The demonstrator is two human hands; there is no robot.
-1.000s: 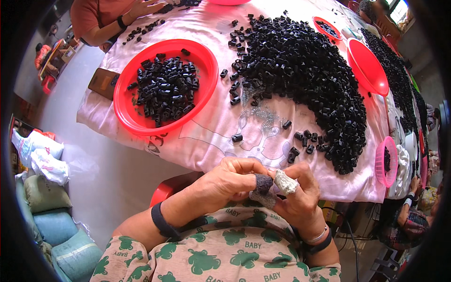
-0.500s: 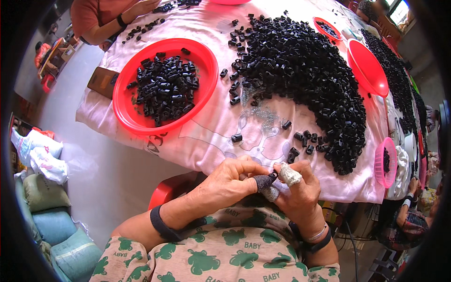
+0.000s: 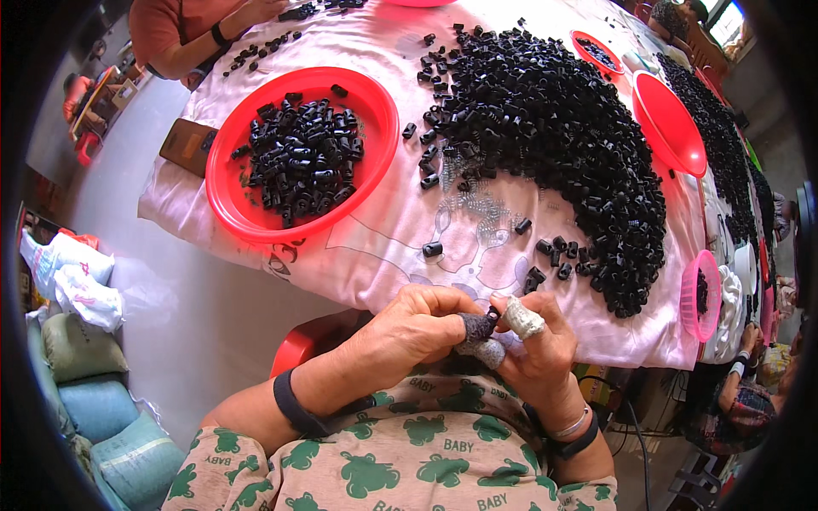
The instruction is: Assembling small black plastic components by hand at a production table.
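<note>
My left hand (image 3: 419, 325) and my right hand (image 3: 545, 347) meet at the table's near edge, fingers pinched together. Between their fingertips is a small black plastic cord lock (image 3: 492, 313), mostly covered by the fingers. Grey and whitish wraps cover some fingertips. Just beyond my hands, several loose cord locks (image 3: 534, 278) lie on the pink cloth (image 3: 375, 247). Thin metal springs (image 3: 481, 209) are scattered in front of a large heap of black cord lock pieces (image 3: 545, 111). To the left, a red basin (image 3: 388, 136) holds many cord locks.
A brown phone-like case (image 3: 185, 146) lies beside the basin. At the right stand an upturned-edge red bowl (image 3: 669, 128) and a pink basket (image 3: 700, 294). Another person's arm (image 3: 200, 51) works at the far left. Stuffed sacks (image 3: 111, 409) rest on the floor; a red stool (image 3: 307, 345) is by the table.
Both hands have shifted very slightly left, still pinching the cord lock, whose angle has turned a little. The loose pieces and basin keep their places on the table.
</note>
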